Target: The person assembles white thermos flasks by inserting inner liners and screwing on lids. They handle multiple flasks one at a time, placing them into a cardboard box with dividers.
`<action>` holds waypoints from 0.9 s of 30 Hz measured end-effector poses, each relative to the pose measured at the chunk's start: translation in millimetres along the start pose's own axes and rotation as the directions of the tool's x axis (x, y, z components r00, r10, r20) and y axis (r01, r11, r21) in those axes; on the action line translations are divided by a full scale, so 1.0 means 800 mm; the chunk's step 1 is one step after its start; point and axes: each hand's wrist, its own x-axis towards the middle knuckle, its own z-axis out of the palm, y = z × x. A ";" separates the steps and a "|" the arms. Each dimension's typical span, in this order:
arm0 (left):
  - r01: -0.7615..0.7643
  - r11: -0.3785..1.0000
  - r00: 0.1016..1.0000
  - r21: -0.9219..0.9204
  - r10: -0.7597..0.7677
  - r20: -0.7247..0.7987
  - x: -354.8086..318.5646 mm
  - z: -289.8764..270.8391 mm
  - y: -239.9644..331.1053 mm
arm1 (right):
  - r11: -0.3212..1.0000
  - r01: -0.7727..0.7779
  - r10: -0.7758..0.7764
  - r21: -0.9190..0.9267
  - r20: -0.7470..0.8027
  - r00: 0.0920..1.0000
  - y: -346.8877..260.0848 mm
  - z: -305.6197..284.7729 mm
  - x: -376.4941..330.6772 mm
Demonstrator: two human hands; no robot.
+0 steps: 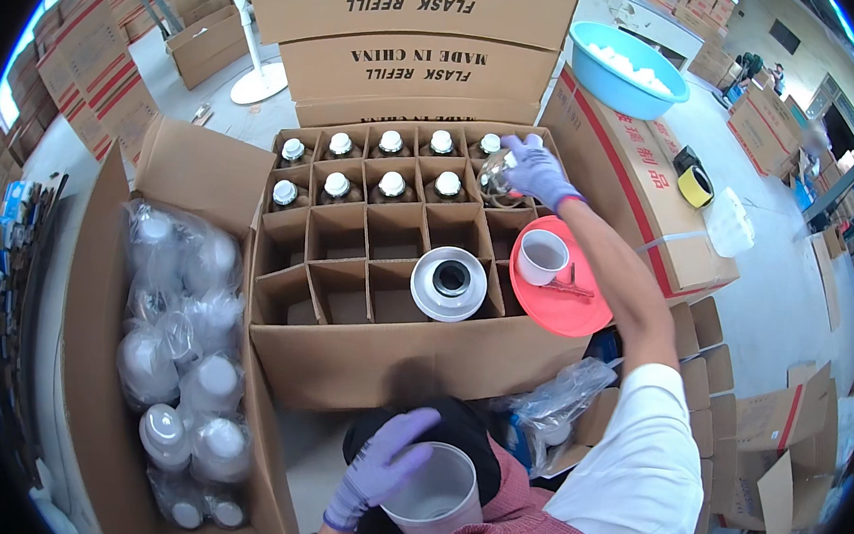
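1. With twelve o'clock toward the top of the view, the glass flask lies between eight and nine o'clock from the middle of the gloved right hand, near the far-right corner of the divided carton.
2. The right hand is clearly the nearer one. Its fingers bend over the flask and seem to touch it, but blur and overlap hide whether they clamp it.
3. The flask's long axis cannot be told for certain. The capped flasks, at nine o'clock, stand upright.
4. The flask looks shiny, silvery-brown and rounded, its outline partly covered.
5. The gloved left hand is far off at seven o'clock from the right, thumb and fingers apart, beside the white tub.
6. From the right hand, the red plate with a white cup sits at six; a white ringed piece at seven.
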 end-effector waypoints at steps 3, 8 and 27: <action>-0.016 0.990 0.944 -0.137 -0.030 -0.329 0.012 0.008 -0.031 | 0.950 0.282 -0.237 0.137 -0.276 0.931 -0.012 -0.085 -0.092; -0.258 0.742 0.855 -0.619 -0.122 -0.503 0.072 -0.007 0.017 | 0.625 0.511 -0.341 0.590 -0.383 0.859 -0.064 -0.131 -0.269; 0.053 0.994 0.923 -0.091 -0.084 -0.375 -0.113 -0.001 0.036 | 0.267 0.133 -0.278 0.955 -0.056 0.959 -0.123 0.037 -0.632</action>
